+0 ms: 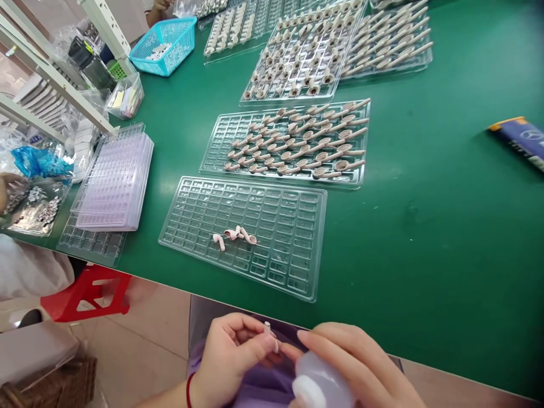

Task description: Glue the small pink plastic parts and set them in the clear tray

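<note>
Pinching a small pale earbud-like shell [267, 327], your left hand [233, 351] holds it between thumb and fingers, stubby stem poking up, just off the near edge of the green table [425, 255]. And across from it, your right hand [361, 362] is wrapped around a translucent bottle [331, 377], its round white end, likely the cap [308, 391], tipped down toward you. The two hands sit close together, not clasped. Is a right fingertip touching the shell? Can't tell; the bottle crowds the view.

So this looks like the middle of handling one piece: shell steadied on the left, bottle at the ready on the right, perhaps for wetting or cleaning, though no liquid shows. What the next move seems to call for: a steady left pinch, the bottle's working end lined up with that tiny part, and a gentle squeeze at most.

Up on the table, a transparent plastic tray [293, 221] lies nearest you, and a few loose shells [232, 233] bunch toward its near edge, well in from both near corners. Just beyond its far edge, a second tray [217, 139] bristles with spoon-shaped pieces [304, 151], rows reaching its right edge, handles angled to the far right corner.
</note>
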`<state>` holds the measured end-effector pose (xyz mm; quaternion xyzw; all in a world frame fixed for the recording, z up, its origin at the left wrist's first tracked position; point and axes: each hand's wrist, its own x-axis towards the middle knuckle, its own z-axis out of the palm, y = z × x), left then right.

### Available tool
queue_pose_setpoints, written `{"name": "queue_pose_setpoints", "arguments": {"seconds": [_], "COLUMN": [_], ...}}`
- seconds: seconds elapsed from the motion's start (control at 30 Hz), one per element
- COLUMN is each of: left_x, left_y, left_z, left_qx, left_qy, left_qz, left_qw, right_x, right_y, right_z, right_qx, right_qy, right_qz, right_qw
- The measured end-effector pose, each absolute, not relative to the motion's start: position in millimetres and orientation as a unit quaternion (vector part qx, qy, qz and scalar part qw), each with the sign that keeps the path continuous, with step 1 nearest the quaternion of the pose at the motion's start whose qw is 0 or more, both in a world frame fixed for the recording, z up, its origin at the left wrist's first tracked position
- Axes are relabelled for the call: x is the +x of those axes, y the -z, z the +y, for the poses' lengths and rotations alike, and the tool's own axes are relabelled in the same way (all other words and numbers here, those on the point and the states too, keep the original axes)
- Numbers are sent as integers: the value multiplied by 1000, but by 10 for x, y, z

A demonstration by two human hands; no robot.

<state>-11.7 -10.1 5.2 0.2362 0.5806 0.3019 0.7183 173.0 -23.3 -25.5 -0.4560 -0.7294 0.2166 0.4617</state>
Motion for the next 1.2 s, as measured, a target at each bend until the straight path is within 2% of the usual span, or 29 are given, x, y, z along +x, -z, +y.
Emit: {"name": "queue_pose_setpoints", "arguments": {"seconds": [0.2,0.73,1.0,1.2], "left_x": [-66,-16,-123,-111], "left_y": [57,18,-70,-208], "left_z": [-70,-35,-79,-37], "left_qx": [187,177,231,257], "left_qy": [-348,-360,-298,-239], "left_qz": [564,568,510,494], "left_qw": [725,718,773,796], "right_x": [1657,1637,1760,1731], "right_y": [207,184,152,113], "right_z": [-117,-96,-202,-234], "right_qx": [-457,-451,-408,-382], "right_qy": [-114,-126,-321,-378], "right_qz": [-753,-747,-680,-627], "right_qw": [460,472,517,564]}}
